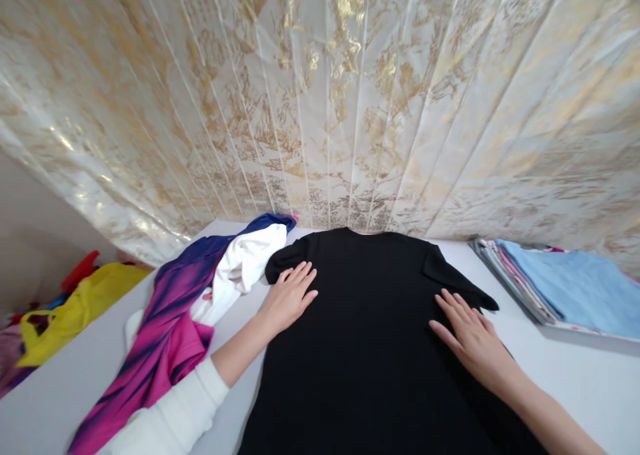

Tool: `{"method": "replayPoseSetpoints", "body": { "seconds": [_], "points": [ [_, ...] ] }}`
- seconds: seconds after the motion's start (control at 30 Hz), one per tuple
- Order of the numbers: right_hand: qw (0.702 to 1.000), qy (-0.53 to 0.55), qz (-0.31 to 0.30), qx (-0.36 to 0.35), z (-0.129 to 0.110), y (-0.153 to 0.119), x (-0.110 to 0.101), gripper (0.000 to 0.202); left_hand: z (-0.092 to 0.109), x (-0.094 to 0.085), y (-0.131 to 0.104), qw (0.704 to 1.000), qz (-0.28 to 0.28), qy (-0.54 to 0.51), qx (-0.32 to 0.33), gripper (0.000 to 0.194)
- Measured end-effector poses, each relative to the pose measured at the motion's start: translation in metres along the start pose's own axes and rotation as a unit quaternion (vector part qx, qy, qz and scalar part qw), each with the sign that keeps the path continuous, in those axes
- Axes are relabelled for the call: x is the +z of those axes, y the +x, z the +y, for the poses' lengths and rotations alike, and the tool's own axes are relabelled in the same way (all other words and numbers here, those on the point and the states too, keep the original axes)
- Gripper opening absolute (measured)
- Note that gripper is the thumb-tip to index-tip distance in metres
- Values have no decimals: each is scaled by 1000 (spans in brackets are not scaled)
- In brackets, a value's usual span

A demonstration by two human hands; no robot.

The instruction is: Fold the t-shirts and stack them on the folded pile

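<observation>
Our black shirt lies flat on the counter, its length running toward us, between our open hands. Our left hand rests near one sleeve, our right hand just below the other.

Shirt: black cloth, matt, smooth across the body.
Curtain: pale pleated fabric, gold patterning with a metallic gloss.
Tabletop: white, smooth, low sheen; material cannot be told.
Purple-and-pink garment: cloth, softly wrinkled.
White garment: matt cloth, crumpled.
Folded stack: cloth, light blue top layer matt.
</observation>
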State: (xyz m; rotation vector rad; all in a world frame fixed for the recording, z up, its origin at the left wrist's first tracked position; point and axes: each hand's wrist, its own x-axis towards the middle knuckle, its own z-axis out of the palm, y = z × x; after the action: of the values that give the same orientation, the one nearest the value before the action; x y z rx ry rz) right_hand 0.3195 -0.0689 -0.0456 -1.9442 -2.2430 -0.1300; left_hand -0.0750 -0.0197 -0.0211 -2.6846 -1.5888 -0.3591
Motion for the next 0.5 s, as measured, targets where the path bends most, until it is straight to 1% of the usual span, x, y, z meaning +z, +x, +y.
{"method": "replayPoseSetpoints", "body": {
  "seconds": [0.07,0.13,0.17,0.2,0.23,0.27,0.33,0.37,0.4,0.5],
  "points": [
    [995,29,-13,-91,-37,-26,-14,63,14,-2,-5,1000,7,5,2,44],
    [979,65,-39,-190,-77,-50,-25,58,34,-5,-12,1000,9,5,22,43],
    [968,78,-54,-234,-94,-59,-28,60,45,-6,-17,999,8,3,36,43],
    [962,83,-60,-252,-108,-64,-29,60,54,-7,-24,999,4,1,50,43],
    [963,83,-59,-249,-117,-66,-28,60,62,-8,-30,998,-3,-2,61,44],
    [969,79,-54,-229,-122,-66,-27,59,67,-8,-36,998,-11,-5,66,44],
    [983,71,-32,-168,-126,-62,-24,57,71,-9,-47,998,-23,-8,53,46],
    [986,73,-21,-150,-127,-60,-24,56,70,-10,-51,999,-24,-12,40,46],
    [985,81,-17,-152,-128,-59,-24,56,69,-12,-56,999,-20,-18,28,47],
    [966,121,-32,-228,-137,-57,-27,56,72,-23,-73,998,-7,-54,18,47]
  ]
}}
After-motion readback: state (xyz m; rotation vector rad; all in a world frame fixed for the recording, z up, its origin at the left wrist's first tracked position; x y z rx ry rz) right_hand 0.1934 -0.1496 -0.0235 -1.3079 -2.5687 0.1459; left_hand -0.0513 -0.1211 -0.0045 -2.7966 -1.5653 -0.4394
